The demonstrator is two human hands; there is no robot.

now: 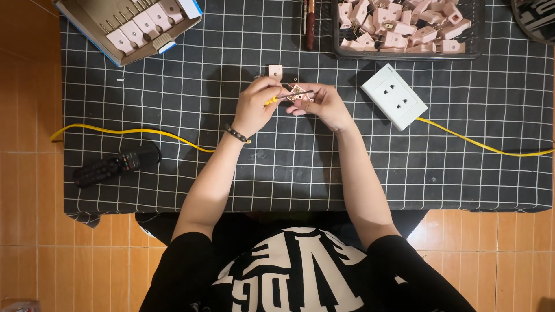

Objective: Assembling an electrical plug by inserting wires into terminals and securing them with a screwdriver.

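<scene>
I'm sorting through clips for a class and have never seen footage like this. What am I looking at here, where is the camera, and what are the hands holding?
This is one picture from a camera worn on a person's head, looking straight down at their own arms and a floor mat. There is no machine, only two bare hands.

The left hand holds a small screwdriver with a yellow handle, its tip laid across a small pinkish plug part held in the right hand.

Everything lies on a black cloth with a white grid. On it are a white socket block with a yellow cable, a black basket of pinkish plug parts, a cardboard box with more of them in rows, one loose piece just beyond the hands, and a black remote control.
</scene>
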